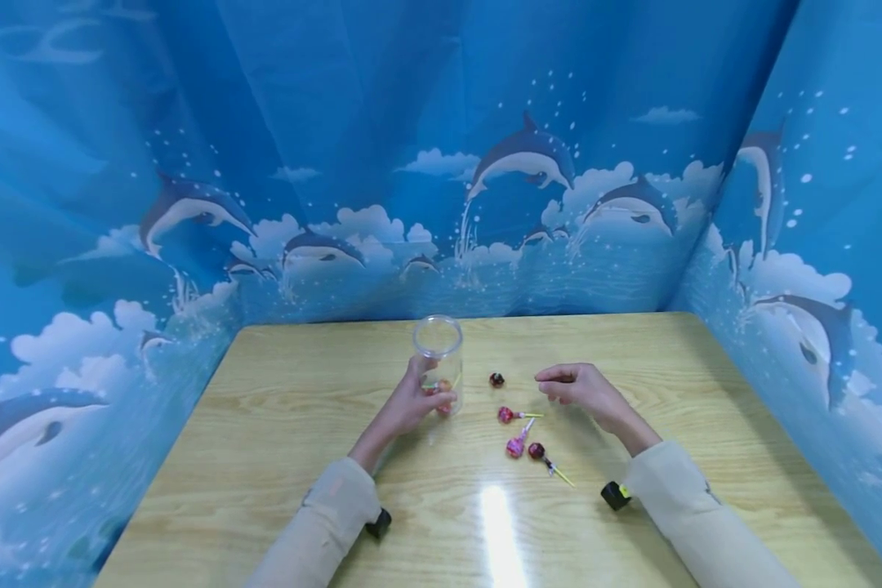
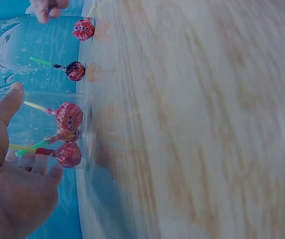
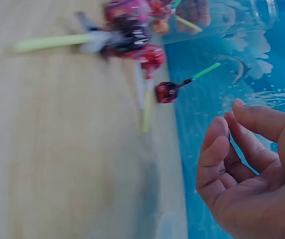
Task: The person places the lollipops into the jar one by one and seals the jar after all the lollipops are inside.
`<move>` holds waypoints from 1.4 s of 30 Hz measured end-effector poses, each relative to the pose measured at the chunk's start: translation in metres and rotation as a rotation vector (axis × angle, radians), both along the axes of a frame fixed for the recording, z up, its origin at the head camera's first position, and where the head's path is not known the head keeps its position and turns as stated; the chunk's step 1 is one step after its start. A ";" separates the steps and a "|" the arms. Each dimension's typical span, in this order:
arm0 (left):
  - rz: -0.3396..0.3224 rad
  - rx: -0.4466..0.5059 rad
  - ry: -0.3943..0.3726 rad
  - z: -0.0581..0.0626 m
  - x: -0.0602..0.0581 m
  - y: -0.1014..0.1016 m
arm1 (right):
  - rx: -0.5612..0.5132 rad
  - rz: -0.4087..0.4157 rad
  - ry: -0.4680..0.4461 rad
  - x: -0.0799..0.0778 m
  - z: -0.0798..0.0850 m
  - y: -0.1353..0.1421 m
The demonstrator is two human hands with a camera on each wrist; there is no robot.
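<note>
My left hand [image 1: 414, 400] grips a clear plastic cylinder-shaped jar [image 1: 452, 367] standing upright on the table. Inside, near its bottom, lie lollipops [image 2: 69, 115] in red wrappers with yellow and green sticks. To the right of the jar, several loose lollipops are on the wood: a dark one [image 1: 496, 380] farthest back, a red one [image 1: 505, 415], a pink one [image 1: 514, 447] and a dark red one [image 1: 536, 450] nearest me. Right of these, my right hand [image 1: 584, 394] is held above the table, fingers loosely bent and thumb near the fingertips, holding nothing.
The light wooden table [image 1: 287, 457] ends at a blue curtain [image 1: 367, 204] printed with dolphins, behind and on both sides. A black wrist camera [image 1: 615, 496] sits by the right sleeve, another [image 1: 378, 523] by the left. Bright glare lies on the front of the table.
</note>
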State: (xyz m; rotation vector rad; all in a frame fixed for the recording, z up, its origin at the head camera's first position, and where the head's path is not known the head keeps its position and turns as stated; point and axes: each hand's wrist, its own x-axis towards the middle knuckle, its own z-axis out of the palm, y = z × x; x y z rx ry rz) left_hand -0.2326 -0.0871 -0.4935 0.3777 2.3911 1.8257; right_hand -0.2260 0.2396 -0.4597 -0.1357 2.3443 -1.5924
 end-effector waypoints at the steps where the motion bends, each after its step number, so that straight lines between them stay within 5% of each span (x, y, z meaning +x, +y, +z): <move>1: -0.001 -0.002 -0.002 0.000 0.000 0.000 | 0.000 -0.001 0.002 0.002 -0.003 0.001; 14: -0.006 0.006 0.021 0.000 0.000 0.000 | 0.082 -0.027 0.017 0.015 -0.031 -0.003; 42: 0.012 -0.019 0.032 -0.001 0.000 0.000 | 0.279 0.017 0.180 0.014 -0.038 -0.017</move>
